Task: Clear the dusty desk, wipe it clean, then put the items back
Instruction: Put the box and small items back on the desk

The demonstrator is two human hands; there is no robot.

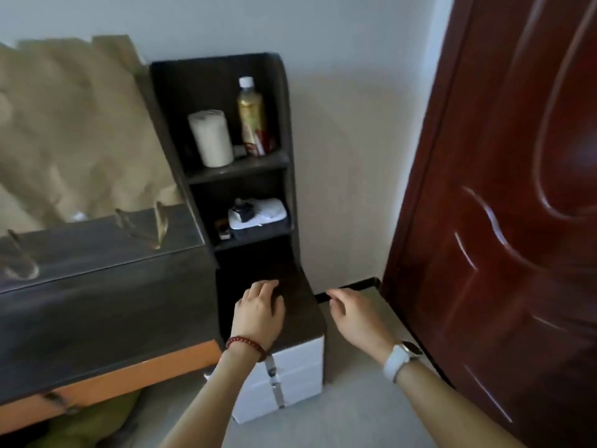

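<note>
**Both hands empty at the desk's low end**

The left hand [260,305] rests loosely curled on the dark top [300,313]; the right hand [350,310] hovers beside it, holding nothing. Up past the fingers stand a paper roll [211,139], light and soft, and a bottle [252,116], probably plastic: grip its waist.

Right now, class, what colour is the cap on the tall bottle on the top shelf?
White; the tall bottle's cap shows clearly in the head view.

The tabletop [97,286] is dark grey with an orange edge [129,373]; the shelf [284,124] is black, the drawers [297,376] white, the door [500,189] reddish-brown, the paper roll [211,137] cream.
</note>
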